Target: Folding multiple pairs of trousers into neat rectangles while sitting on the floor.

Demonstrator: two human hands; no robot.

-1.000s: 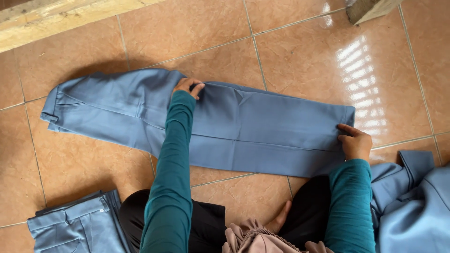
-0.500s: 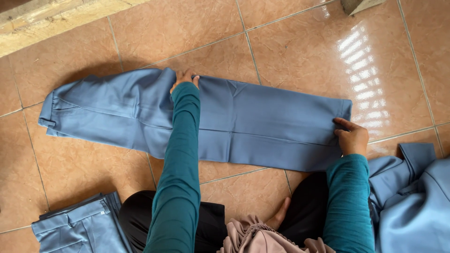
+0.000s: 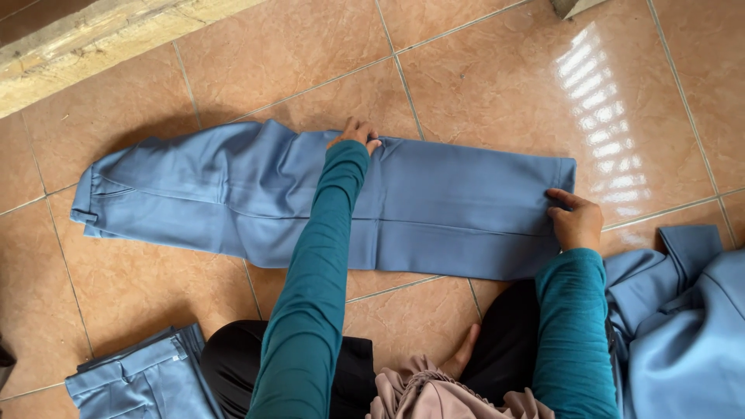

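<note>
A pair of blue trousers lies flat on the tan tiled floor, waistband at the left, leg hems at the right. My left hand reaches across and presses on the far edge of the trousers near their middle. My right hand rests on the hem end at the right, fingers on the cloth. Both arms wear teal sleeves.
A folded blue garment lies at the lower left near my knee. A heap of blue cloth sits at the lower right. A pale concrete step runs along the top left. My black-clad legs are at the bottom.
Both hands stay on the trousers. The view has shifted slightly, and my left hand has slid a little along the far edge.
</note>
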